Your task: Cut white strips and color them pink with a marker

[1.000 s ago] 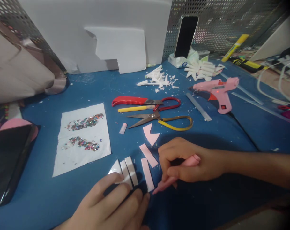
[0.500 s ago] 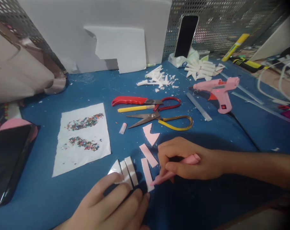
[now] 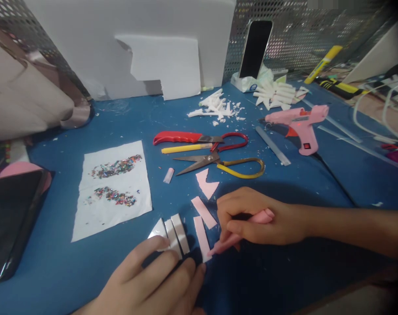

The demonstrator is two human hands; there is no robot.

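My right hand (image 3: 261,221) is closed round a pink pen-like tool (image 3: 223,246). The tool's tip touches the lower end of a pink foam strip (image 3: 201,238) on the blue table (image 3: 284,188). My left hand (image 3: 153,284) lies flat at the bottom edge with its fingers stretched out, the fingertips next to three white foam strips (image 3: 174,232) and the pink strip. A second pink strip (image 3: 203,212) and a notched pink piece (image 3: 206,183) lie just beyond.
Yellow-handled scissors (image 3: 225,165) and red scissors (image 3: 199,139) lie mid-table, a pink glue gun (image 3: 300,124) to the right. A white sheet with glitter (image 3: 113,188) sits left, a dark phone (image 3: 11,218) far left. White foam boards (image 3: 166,65), scraps (image 3: 218,107) and an upright phone (image 3: 255,48) stand behind.
My right hand has drawn the pink tool's tip slightly up and left onto the end of the pink strip. My left hand has stayed still.
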